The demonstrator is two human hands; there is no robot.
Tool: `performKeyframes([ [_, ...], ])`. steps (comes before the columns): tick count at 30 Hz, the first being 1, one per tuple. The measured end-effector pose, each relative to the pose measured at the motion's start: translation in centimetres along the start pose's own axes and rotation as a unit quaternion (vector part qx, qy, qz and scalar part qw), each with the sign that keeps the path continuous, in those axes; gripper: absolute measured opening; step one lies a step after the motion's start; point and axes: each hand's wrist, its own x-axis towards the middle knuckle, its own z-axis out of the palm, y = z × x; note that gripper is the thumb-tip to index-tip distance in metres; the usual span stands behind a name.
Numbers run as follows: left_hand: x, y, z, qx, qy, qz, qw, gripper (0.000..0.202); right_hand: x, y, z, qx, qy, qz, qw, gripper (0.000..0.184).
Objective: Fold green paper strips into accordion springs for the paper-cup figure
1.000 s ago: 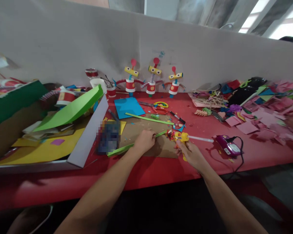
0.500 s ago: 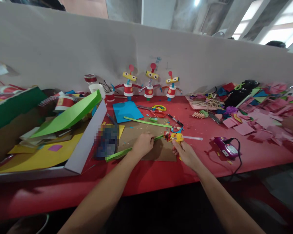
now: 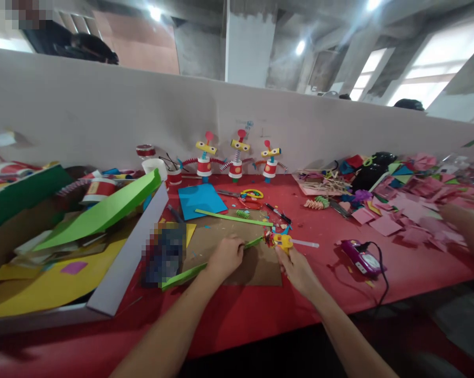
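My left hand [image 3: 227,254] is closed on a long green paper strip [image 3: 187,275], whose far end sticks out to the right past my fingers. In my right hand [image 3: 297,268] is a yellow hot glue gun [image 3: 283,241] with a clear glue stick [image 3: 306,243] poking out of its back. The gun's nozzle, clotted with coloured scraps, is at the strip's right end; whether they touch I cannot tell. Both hands are over a brown cardboard sheet [image 3: 256,273]. Beyond them lie another green strip [image 3: 237,217], a coiled green paper piece [image 3: 242,214] and a black pen [image 3: 278,213].
Three paper robot figures [image 3: 235,169] stand against the white partition. Scissors [image 3: 252,194] and blue paper [image 3: 200,201] lie before them. An open box [image 3: 132,247] of paper is at left. A purple power socket [image 3: 360,258] with a cord and another person's hand [image 3: 467,226] are at right.
The camera view has tilted up, so the table sits lower in the picture. Both hands keep their hold, with the glue gun staying at the strip's end.
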Motion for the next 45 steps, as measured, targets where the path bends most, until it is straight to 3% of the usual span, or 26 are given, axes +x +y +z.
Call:
performKeyframes([
  [4,0.0,0.0,0.0,0.003,0.002,0.006,1.0,0.023,-0.4,-0.4,0.0,0.025,-0.048,-0.003,0.999,0.037],
  [8,0.1,0.1,-0.1,-0.006,0.0,0.006,1.0,0.024,-0.7,-1.0,-0.1,0.004,-0.004,0.005,1.0,0.035],
  [12,0.2,0.1,0.0,-0.011,-0.005,-0.002,1.0,0.024,-0.9,-1.2,-0.2,0.009,-0.043,-0.014,0.999,0.035],
  [15,0.1,0.0,0.1,-0.013,-0.002,-0.001,1.0,0.024,-0.9,-1.1,-0.2,-0.002,-0.021,-0.007,1.0,0.035],
  [19,0.0,-0.1,0.2,-0.013,0.0,0.001,1.0,0.023,-0.9,-1.0,-0.1,0.022,-0.069,-0.004,0.997,0.038],
  [23,0.1,-0.1,0.2,-0.008,-0.005,0.002,1.0,0.024,-0.8,-0.9,0.3,0.027,-0.049,0.009,0.998,0.038],
  [26,0.0,0.0,0.1,-0.006,-0.007,0.002,1.0,0.023,-0.6,-0.8,-0.1,0.016,-0.078,-0.011,0.997,0.04],
  [29,0.0,0.0,0.0,-0.005,-0.01,0.006,1.0,0.024,0.0,-0.1,-1.7,-0.08,-0.014,-0.025,0.996,0.039],
  [33,-0.1,0.3,-0.2,-0.004,-0.031,-0.001,1.0,0.023,1.4,2.2,-5.1,-0.302,0.099,-0.028,0.948,0.034],
  [38,-0.1,0.8,-0.7,0.086,-0.044,0.019,0.995,0.026,2.5,5.2,-7.2,-0.515,0.102,0.017,0.851,0.032],
  [40,-0.1,0.8,-0.8,0.137,-0.03,0.054,0.989,0.024,2.5,5.0,-6.7,-0.533,0.115,0.033,0.838,0.035],
  [42,-0.1,0.8,-0.8,0.172,-0.011,0.085,0.981,0.023,2.3,3.5,-5.6,-0.527,0.145,0.006,0.837,0.04],
  [43,-0.1,0.8,-0.8,0.182,-0.001,0.097,0.978,0.023,2.2,2.4,-4.7,-0.514,0.149,-0.033,0.844,0.044],
  [45,-0.1,0.7,-0.9,0.193,0.017,0.118,0.974,0.021,2.1,-0.2,-2.8,-0.466,0.085,-0.175,0.863,0.042],
])
